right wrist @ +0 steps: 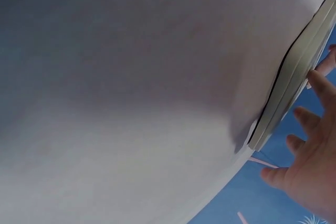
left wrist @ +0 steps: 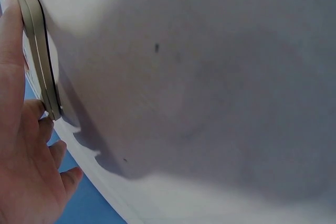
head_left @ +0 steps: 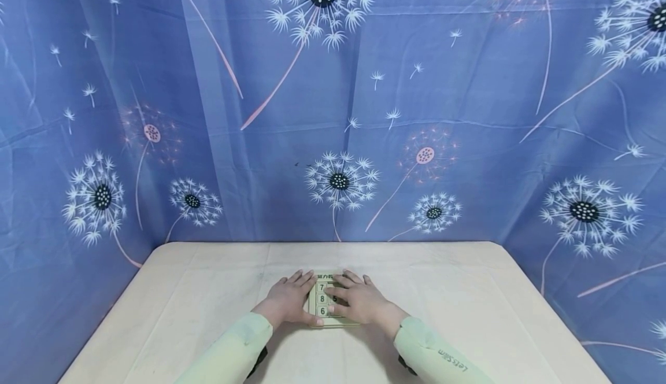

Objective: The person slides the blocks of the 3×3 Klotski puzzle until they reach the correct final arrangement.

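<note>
A pale green number sliding puzzle (head_left: 322, 299) lies flat between two hands in the head view. Tiles reading 7, 8, 6 and 5 show; the right hand covers much of the rest. My left hand (head_left: 289, 298) lies along the puzzle's left side, fingers spread toward the far edge and thumb at the near left corner. Over the right part of the tiles, my right hand (head_left: 361, 302) has its fingers stretched out, tips on the face. Each wrist view shows the puzzle edge-on, beside the left hand (left wrist: 26, 156) and the right hand (right wrist: 315, 156).
The puzzle is on a cream-coloured table (head_left: 208, 280) with rounded far corners. Blue cloth (head_left: 276, 199) with dandelion prints hangs behind it and on both sides. Light green sleeves (head_left: 234, 346) cover the forearms.
</note>
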Motion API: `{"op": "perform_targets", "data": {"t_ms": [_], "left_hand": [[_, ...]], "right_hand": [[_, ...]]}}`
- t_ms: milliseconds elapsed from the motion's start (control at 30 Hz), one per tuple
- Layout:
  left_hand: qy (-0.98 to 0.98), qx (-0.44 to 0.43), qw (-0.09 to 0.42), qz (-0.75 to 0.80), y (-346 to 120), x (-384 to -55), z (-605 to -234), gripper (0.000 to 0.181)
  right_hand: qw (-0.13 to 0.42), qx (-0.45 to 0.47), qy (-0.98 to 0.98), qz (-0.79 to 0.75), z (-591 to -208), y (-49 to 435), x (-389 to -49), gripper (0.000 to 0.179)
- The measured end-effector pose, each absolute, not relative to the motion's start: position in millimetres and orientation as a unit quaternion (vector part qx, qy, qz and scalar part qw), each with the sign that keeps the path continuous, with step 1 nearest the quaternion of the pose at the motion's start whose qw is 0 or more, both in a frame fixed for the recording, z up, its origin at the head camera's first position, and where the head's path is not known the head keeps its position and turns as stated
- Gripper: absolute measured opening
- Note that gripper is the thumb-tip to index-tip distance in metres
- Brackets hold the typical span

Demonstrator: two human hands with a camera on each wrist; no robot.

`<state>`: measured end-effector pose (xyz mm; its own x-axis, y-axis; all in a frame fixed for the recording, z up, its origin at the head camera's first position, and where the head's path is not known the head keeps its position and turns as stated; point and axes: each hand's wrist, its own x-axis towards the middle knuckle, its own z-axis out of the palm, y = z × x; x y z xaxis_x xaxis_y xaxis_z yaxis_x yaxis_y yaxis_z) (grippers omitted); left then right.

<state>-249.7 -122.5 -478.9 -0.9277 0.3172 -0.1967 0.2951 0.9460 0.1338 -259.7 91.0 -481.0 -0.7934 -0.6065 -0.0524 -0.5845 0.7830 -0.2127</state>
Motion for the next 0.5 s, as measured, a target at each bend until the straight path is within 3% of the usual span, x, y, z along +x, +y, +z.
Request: {"op": "perform_targets", "data": {"t_ms": [500], "left_hand": [[0.980,0.162,0.102,0.058,-123,-249,-477,0.110]], "right_hand": [[0.026,-0.331,0.936,-0.117,-480,106,-259,0.051]]}}
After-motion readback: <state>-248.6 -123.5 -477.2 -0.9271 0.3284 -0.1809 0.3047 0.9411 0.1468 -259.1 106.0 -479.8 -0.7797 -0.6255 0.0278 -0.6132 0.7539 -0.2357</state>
